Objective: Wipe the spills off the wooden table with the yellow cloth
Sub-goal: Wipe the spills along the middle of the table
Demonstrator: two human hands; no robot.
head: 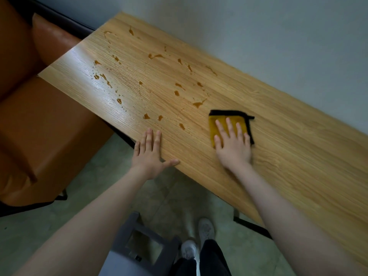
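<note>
A long wooden table (288, 156) runs from upper left to lower right. Several amber spills (147, 116) dot its left and middle parts, reaching the far left end. The yellow cloth (214, 124), folded and edged in black, lies flat on the table to the right of the spills. My right hand (233, 144) presses on it with fingers spread, covering its near half. My left hand (149, 152) rests flat at the table's near edge, fingers apart, holding nothing, just below the nearest drops.
An orange-brown sofa (39, 126) stands against the table's left end. A grey stool (139, 246) sits on the floor below my arms, beside my feet in white shoes (206, 229). A pale wall (258, 36) runs behind the table.
</note>
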